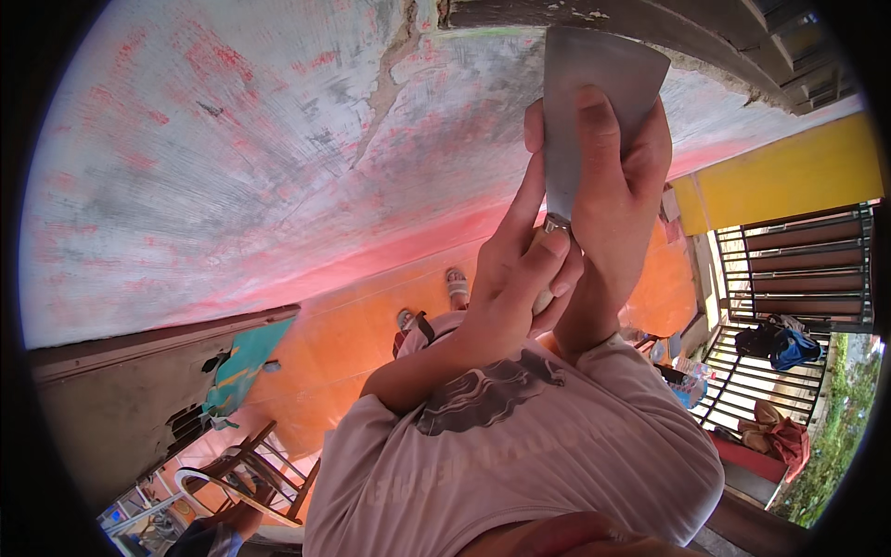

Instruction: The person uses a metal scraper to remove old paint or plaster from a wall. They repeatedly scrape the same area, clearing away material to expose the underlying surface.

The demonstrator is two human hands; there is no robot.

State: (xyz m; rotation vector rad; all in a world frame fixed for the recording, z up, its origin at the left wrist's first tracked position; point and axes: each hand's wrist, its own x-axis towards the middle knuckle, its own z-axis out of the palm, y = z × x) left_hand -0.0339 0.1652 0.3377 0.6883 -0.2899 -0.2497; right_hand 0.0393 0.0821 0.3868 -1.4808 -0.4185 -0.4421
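A wide metal scraper blade [567, 160] stands upright before me, its broad edge up by the dark beam. My left hand [518, 278] is closed round the light-coloured handle [545, 296] under the blade. My right hand [619, 167] grips the blade from the right, its thumb flat on the face and its other fingers partly hidden behind. Past the blade is a wall [278, 139] of white and grey with red smears; a jagged crack [386, 90] runs down it. Whether the blade's edge touches the wall or beam, I cannot tell.
A dark beam [515, 14] crosses the top. Below lies an orange floor [327, 355]. At lower left are a wooden chair [257, 466] and part of another person [233, 522]. A barred metal gate [807, 271], hung clothes [779, 344] and plastic bottles [689, 369] are at right.
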